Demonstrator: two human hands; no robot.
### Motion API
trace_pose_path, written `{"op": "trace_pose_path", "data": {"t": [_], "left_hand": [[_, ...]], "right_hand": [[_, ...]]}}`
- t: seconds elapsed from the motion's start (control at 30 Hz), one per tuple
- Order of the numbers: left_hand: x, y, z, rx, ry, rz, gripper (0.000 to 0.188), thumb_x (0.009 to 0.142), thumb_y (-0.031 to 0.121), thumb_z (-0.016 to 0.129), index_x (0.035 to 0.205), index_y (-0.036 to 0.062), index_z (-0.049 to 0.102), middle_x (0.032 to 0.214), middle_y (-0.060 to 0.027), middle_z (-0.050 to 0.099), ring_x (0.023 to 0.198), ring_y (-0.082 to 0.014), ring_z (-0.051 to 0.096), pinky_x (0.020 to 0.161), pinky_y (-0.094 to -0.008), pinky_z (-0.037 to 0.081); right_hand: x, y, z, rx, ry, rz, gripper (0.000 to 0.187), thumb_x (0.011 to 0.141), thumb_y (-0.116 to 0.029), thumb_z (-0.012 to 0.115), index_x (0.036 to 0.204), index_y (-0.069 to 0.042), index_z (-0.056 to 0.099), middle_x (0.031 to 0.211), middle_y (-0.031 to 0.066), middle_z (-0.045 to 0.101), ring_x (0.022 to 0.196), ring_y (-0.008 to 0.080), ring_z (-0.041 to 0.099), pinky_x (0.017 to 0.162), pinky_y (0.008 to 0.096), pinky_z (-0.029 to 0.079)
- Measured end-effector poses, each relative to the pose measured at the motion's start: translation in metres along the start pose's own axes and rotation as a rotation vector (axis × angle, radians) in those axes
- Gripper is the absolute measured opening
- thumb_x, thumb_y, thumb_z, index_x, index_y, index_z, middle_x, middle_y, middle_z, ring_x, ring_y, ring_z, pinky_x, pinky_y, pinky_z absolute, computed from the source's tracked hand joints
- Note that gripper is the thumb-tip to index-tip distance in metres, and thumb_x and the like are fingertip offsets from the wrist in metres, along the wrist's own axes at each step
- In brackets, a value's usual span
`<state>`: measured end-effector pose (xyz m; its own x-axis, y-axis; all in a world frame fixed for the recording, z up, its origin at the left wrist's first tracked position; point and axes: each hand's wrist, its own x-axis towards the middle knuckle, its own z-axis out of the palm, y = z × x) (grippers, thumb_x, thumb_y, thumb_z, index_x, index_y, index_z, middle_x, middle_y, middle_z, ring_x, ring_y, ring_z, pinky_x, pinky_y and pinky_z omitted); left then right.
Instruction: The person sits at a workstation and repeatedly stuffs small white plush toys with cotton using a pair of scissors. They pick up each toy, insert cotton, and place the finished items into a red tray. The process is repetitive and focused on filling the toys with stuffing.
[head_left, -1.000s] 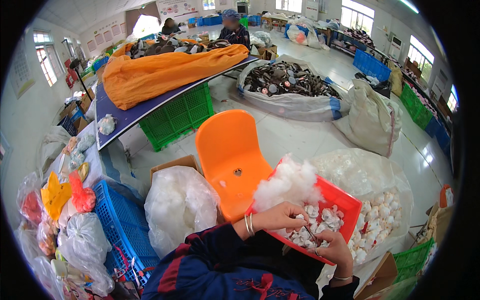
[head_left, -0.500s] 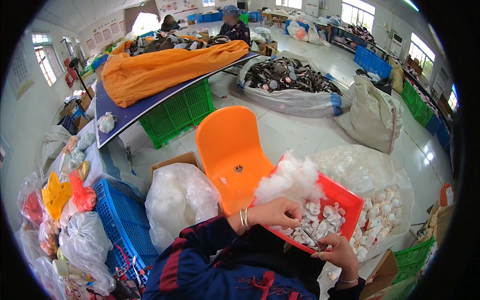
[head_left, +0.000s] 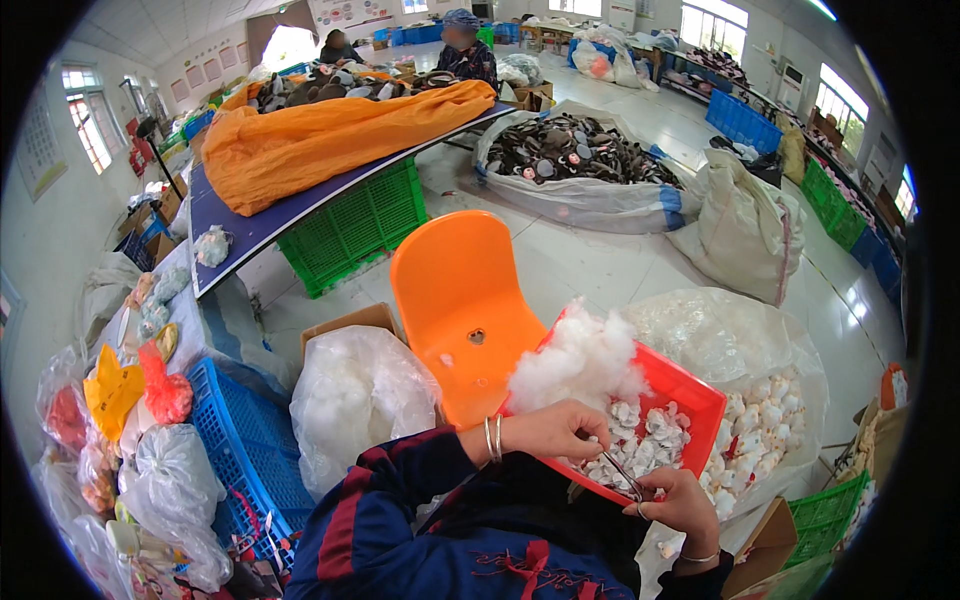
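Observation:
My left hand (head_left: 556,432) is closed in a pinch over the red tray (head_left: 690,378), at the tip of slim metal forceps (head_left: 622,468). A small white piece appears to be between its fingertips, mostly hidden by them. My right hand (head_left: 684,508) grips the forceps by the handle end, at the tray's near right corner. Small white fabric pieces (head_left: 662,440) fill the near part of the tray. A fluffy heap of white stuffing (head_left: 575,358) rises over its far left side, beyond my left hand.
An orange chair (head_left: 455,290) stands just past the tray. Left of it are a clear bag of stuffing (head_left: 355,400) and a blue crate (head_left: 240,450). Small white stuffed pieces (head_left: 765,430) lie on plastic sheeting to the right. Two people sit behind the far table (head_left: 225,255).
My left fingers have curled and shifted slightly at the forceps' tip. My right hand keeps its grip on the handle with hardly any movement.

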<state>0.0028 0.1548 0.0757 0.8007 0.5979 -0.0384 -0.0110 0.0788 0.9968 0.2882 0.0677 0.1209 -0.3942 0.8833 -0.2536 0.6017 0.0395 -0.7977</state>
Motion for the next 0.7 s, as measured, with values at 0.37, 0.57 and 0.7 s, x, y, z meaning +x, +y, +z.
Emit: {"op": "trace_pose_path", "data": {"t": [0.37, 0.57, 0.7], "left_hand": [[-0.005, 0.005, -0.005, 0.094, -0.036, 0.061, 0.008, 0.094, 0.007, 0.068, 0.096, -0.0001, 0.069, 0.083, -0.0013, 0.069, 0.076, -0.0057, 0.062, 0.071, -0.0231, 0.051], [-0.005, 0.011, -0.003, 0.143, 0.043, 0.115, 0.007, 0.093, 0.008, 0.068, 0.095, 0.0013, 0.068, 0.084, -0.0014, 0.069, 0.078, -0.0077, 0.063, 0.072, -0.0245, 0.051], [0.0, 0.012, -0.001, 0.453, 0.076, 0.268, 0.007, 0.089, 0.008, 0.068, 0.094, 0.0038, 0.065, 0.084, -0.0069, 0.067, 0.076, -0.0179, 0.064, 0.07, -0.0309, 0.052]], "right_hand": [[-0.013, 0.006, -0.001, 0.081, 0.007, 0.0, 0.033, 0.066, -0.013, 0.093, 0.09, 0.001, 0.075, 0.069, 0.0018, 0.065, 0.067, 0.0092, 0.056, 0.063, 0.0274, 0.045], [-0.01, 0.003, -0.003, 0.134, -0.02, 0.105, 0.029, 0.068, -0.013, 0.092, 0.088, 0.0, 0.075, 0.067, -0.0024, 0.062, 0.065, 0.0056, 0.053, 0.061, 0.0254, 0.043], [-0.006, -0.005, -0.005, 0.142, -0.046, 0.149, 0.028, 0.072, -0.013, 0.09, 0.09, 0.001, 0.075, 0.067, -0.004, 0.061, 0.065, 0.0036, 0.051, 0.06, 0.0242, 0.042]]}}
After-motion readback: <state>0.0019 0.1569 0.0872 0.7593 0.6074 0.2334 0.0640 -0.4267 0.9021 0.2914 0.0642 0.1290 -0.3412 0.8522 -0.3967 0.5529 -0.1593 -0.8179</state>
